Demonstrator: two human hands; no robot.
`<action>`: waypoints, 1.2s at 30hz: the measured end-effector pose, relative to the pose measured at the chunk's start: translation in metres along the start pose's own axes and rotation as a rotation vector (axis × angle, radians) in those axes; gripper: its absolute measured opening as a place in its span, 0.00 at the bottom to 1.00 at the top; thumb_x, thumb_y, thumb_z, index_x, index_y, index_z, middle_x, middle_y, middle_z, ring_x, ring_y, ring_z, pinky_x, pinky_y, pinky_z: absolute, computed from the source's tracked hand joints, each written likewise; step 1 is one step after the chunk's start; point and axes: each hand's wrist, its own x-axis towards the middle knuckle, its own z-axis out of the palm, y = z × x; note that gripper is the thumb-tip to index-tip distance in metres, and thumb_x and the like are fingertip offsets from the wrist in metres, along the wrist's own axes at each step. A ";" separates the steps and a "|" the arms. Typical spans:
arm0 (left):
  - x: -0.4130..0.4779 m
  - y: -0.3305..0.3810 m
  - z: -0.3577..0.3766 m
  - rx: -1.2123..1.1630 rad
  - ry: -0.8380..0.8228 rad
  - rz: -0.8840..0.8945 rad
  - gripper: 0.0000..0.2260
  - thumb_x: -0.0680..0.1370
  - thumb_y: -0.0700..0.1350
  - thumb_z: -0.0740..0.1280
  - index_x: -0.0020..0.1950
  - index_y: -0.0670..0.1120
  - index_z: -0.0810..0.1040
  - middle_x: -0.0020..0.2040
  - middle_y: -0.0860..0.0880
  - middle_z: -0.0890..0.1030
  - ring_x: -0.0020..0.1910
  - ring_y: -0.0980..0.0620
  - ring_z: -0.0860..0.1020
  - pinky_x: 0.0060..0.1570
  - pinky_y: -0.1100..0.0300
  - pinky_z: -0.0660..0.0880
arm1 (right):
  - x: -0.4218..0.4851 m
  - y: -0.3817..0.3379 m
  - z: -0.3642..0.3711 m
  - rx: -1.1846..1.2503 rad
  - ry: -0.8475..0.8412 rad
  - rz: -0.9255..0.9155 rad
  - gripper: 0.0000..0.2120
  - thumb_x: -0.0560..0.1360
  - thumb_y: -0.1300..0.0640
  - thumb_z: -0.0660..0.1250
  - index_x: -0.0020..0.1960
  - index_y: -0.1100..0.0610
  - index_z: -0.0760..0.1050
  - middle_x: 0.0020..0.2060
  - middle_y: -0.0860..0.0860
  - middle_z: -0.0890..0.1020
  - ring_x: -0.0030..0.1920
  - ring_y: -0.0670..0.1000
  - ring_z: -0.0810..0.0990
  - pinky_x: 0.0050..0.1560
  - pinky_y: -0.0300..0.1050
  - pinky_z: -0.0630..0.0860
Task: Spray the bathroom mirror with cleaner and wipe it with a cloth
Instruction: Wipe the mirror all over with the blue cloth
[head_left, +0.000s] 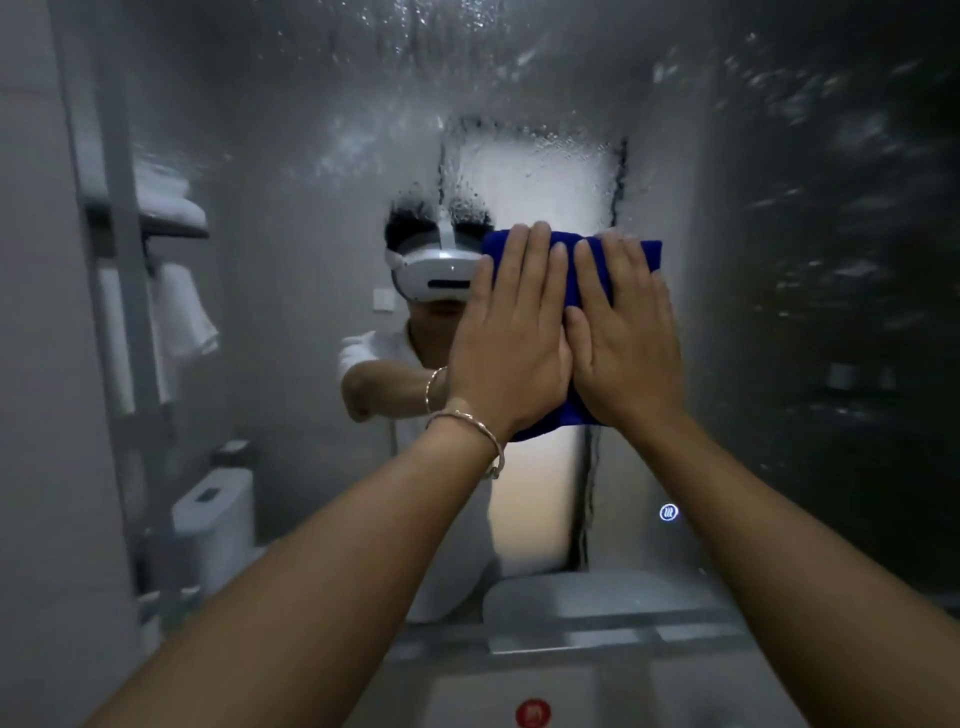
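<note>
Mirror (311, 130), where is it from the fingers?

Straight ahead of them and all around. Both sets of fingers lie against it through a blue cloth (571, 260), which is spread flat on the glass.

How far open are they?

Fully. The left hand (511, 343) has its fingers (535, 260) straight and close together, pointing up, palm flat on the cloth. The right hand (628, 343) is just beside it, thumbs touching, with its fingers (623, 265) equally straight. Neither hand curls round the cloth. They press it, nothing more.

Does the cloth show past them?

Yes. A strip runs above the fingertips, a corner sticks out beyond the right fingers, and a fold hangs below the heels of both palms.

What lies on the glass around them?

Above the fingertips sits a band of wet droplets (530, 166), and more streaks spread to the upper right. Left of the left fingers the glass reflects a person in a white headset (441, 270). A small lit icon (668, 512) glows on the glass well below the right fingers.

Edges?

Far below the fingers a narrow shelf (571, 639) runs along the mirror's lower edge. I cannot tell where the top or right edge falls. Glass reaches well beyond the fingers on every side.

Anything on the wrists?

A thin bracelet (467, 421) on the left one.
</note>
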 end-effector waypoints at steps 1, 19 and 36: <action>0.000 0.003 0.001 -0.001 0.014 -0.002 0.27 0.78 0.48 0.48 0.75 0.38 0.55 0.75 0.39 0.58 0.75 0.40 0.54 0.73 0.45 0.49 | -0.001 0.003 0.000 -0.001 0.014 -0.004 0.25 0.80 0.52 0.51 0.75 0.59 0.59 0.74 0.59 0.62 0.74 0.57 0.57 0.72 0.57 0.54; -0.020 0.007 0.002 -0.074 0.004 -0.033 0.27 0.78 0.47 0.52 0.75 0.39 0.55 0.75 0.38 0.57 0.75 0.39 0.54 0.73 0.47 0.49 | -0.015 -0.001 0.012 0.119 0.135 0.013 0.26 0.80 0.50 0.51 0.76 0.57 0.59 0.75 0.59 0.60 0.75 0.58 0.55 0.74 0.47 0.40; -0.027 0.006 0.011 -0.109 0.067 -0.003 0.27 0.78 0.46 0.53 0.75 0.38 0.54 0.75 0.37 0.57 0.74 0.39 0.53 0.73 0.45 0.49 | -0.022 -0.001 0.014 0.078 0.129 -0.008 0.26 0.79 0.51 0.52 0.75 0.57 0.60 0.74 0.59 0.62 0.74 0.57 0.55 0.73 0.45 0.39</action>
